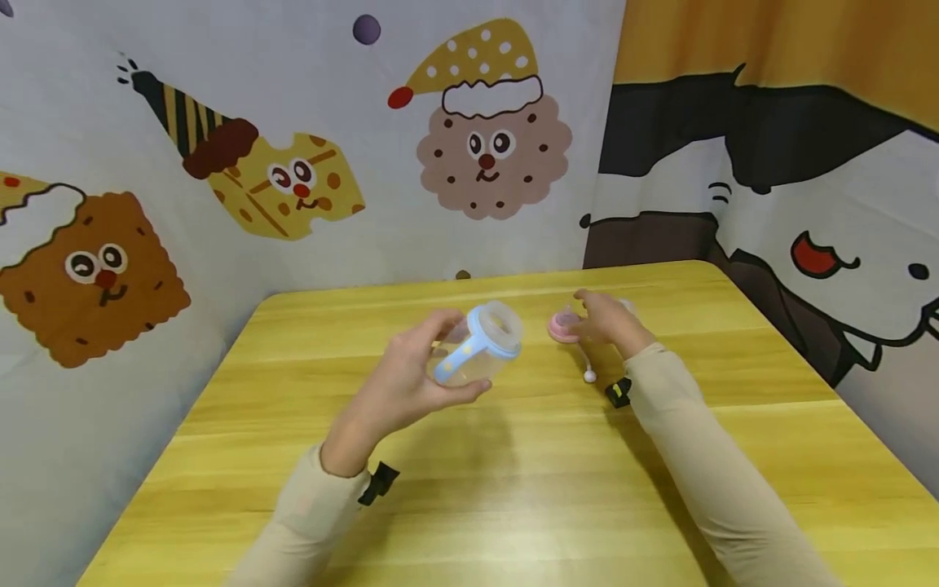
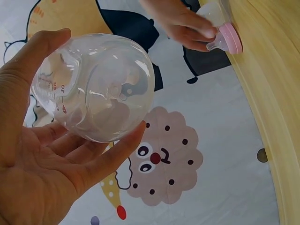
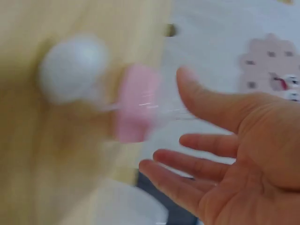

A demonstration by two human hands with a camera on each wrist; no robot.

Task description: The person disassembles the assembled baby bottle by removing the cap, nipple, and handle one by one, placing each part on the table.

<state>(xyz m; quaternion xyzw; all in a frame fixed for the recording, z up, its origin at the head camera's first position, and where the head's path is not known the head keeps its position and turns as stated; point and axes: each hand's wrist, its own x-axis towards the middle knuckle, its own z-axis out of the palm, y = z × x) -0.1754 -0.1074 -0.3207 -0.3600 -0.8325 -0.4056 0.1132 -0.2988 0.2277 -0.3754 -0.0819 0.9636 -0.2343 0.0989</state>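
My left hand holds a clear round baby bottle tilted above the table, thumb and fingers curved round its sides. In the head view the bottle has a light blue band with a spotted blue strap over its side. My right hand, thumb and fingers spread apart, hovers close over a clear nipple in a pink collar ring standing on the table. From the ring a thin straw runs to a white ball. The right wrist view is blurred, showing the pink ring beside the fingertips.
A clear dome-shaped cap stands just beyond my right hand, partly hidden by it in the head view. The yellow wood-grain table ends at a back edge against a cartoon-printed cloth. Both wrists wear black straps.
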